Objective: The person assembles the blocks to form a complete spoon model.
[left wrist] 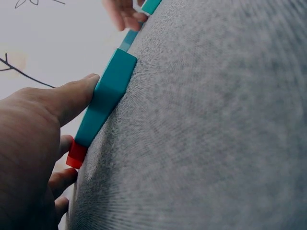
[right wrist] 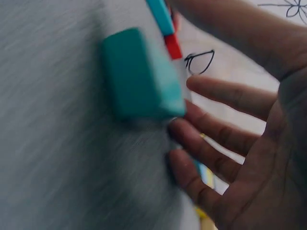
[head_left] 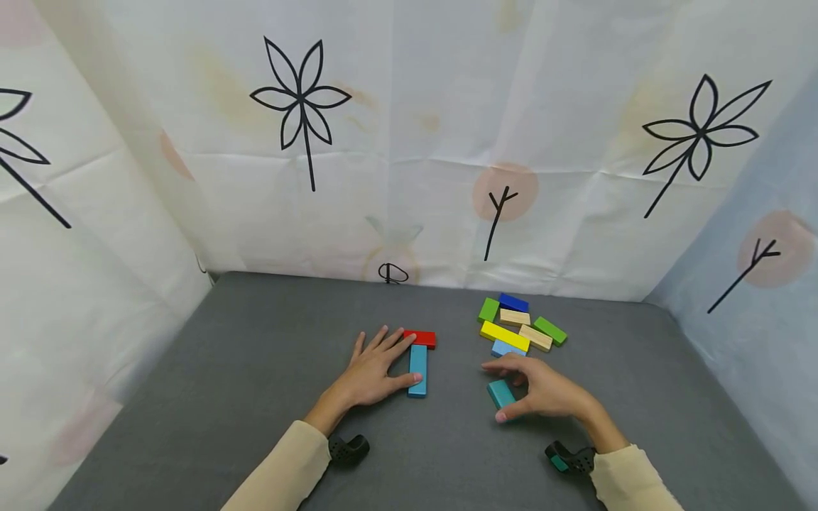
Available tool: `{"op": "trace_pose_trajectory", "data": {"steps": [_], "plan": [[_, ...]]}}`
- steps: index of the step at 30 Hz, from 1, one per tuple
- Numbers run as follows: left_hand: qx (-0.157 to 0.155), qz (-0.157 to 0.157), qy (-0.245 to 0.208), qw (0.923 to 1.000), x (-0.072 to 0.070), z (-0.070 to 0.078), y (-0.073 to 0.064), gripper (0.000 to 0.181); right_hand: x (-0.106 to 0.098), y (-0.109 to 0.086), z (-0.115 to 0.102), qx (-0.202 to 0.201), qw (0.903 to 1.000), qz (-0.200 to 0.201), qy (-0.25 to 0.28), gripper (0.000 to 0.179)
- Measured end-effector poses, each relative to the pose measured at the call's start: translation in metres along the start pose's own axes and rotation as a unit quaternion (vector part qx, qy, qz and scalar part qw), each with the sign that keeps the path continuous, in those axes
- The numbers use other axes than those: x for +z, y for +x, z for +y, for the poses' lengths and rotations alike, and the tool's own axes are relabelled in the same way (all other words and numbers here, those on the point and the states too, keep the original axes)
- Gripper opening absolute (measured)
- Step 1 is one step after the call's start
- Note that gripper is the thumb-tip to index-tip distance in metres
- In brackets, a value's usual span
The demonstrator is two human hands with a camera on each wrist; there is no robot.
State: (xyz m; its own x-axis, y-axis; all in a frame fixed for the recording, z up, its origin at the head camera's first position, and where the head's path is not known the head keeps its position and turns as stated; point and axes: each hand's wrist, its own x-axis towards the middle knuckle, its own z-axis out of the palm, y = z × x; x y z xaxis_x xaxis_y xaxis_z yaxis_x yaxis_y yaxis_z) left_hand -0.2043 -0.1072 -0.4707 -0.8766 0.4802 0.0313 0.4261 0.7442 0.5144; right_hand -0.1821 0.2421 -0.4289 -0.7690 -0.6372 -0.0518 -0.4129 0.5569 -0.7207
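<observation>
My left hand (head_left: 373, 375) lies flat with spread, straight fingers over two joined blocks. Its thumb rests on a long blue block (head_left: 417, 383), and the index fingertip touches a red block (head_left: 427, 339) set crosswise at the blue one's far end. My right hand (head_left: 543, 387) arches over a short teal block (head_left: 501, 394), thumb on the near side and fingers on the far side. In the right wrist view the teal block (right wrist: 132, 76) is blurred, with gently bent fingers (right wrist: 211, 91) loosely spread beside it and no firm pinch on it.
Beyond my right hand lies a loose cluster of blocks: yellow (head_left: 505, 336), light blue (head_left: 508, 348), dark blue (head_left: 514, 302), two green and two plain wood ones. The grey tabletop (head_left: 255, 341) ends at a white patterned cloth (head_left: 409, 142) behind and at the sides.
</observation>
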Motion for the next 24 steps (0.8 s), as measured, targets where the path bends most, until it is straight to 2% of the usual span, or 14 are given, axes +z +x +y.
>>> {"op": "trace_pose_trajectory", "data": {"steps": [5, 10, 15, 24], "plan": [[0.001, -0.001, -0.002, 1.0, 0.0, 0.002, 0.001, 0.078, 0.001, -0.013, 0.011, -0.002, 0.9997, -0.019, 0.017, 0.078], [0.002, 0.0, -0.001, 1.0, 0.0, 0.002, 0.001, 0.078, 0.002, -0.015, 0.014, -0.011, 0.9994, -0.03, 0.017, 0.075], [-0.004, 0.0, -0.001, 1.0, 0.0, 0.001, 0.0, 0.079, 0.007, -0.014, 0.014, -0.02, 0.9995, -0.018, 0.017, 0.071], [-0.007, -0.001, -0.002, 1.0, 0.0, 0.001, 0.0, 0.079, 0.01, -0.011, 0.013, -0.001, 0.9998, 0.015, 0.014, 0.071]]}}
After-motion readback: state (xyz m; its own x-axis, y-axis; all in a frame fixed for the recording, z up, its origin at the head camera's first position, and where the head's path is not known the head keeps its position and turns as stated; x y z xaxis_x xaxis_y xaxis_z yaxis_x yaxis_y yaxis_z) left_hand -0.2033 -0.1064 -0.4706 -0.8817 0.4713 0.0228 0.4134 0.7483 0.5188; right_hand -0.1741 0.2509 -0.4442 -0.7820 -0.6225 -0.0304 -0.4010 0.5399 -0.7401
